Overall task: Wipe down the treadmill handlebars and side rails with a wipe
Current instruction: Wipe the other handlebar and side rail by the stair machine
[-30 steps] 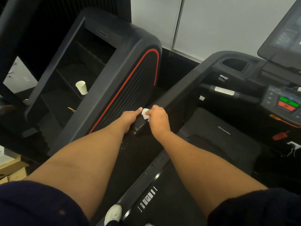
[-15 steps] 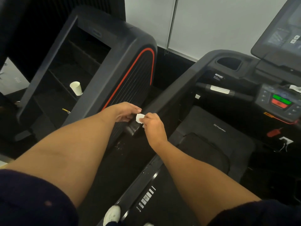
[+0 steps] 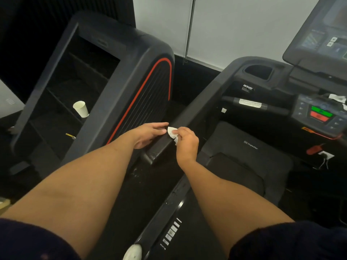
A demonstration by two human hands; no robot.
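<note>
A small white wipe [image 3: 171, 132] is pinched in the fingers of my right hand [image 3: 185, 143], just above the near end of the treadmill's left handlebar [image 3: 195, 109], a long dark bar running up to the console. My left hand [image 3: 148, 135] lies beside it on the left with fingers straight, their tips close to the wipe. The treadmill's side rail [image 3: 169, 212] runs below my right forearm, and a short grip bar [image 3: 253, 104] with a silver band crosses under the console.
A second dark machine with a red stripe [image 3: 142, 91] stands close on the left, with a white paper cup [image 3: 81, 109] in it. The console's screen [image 3: 323, 38], red and green buttons [image 3: 320, 114] and a red safety clip [image 3: 315, 149] are at right. A white shoe [image 3: 132, 252] shows below.
My left hand has loosened from the wipe and its fingers have straightened; the right hand keeps the wipe. The view has shifted slightly.
</note>
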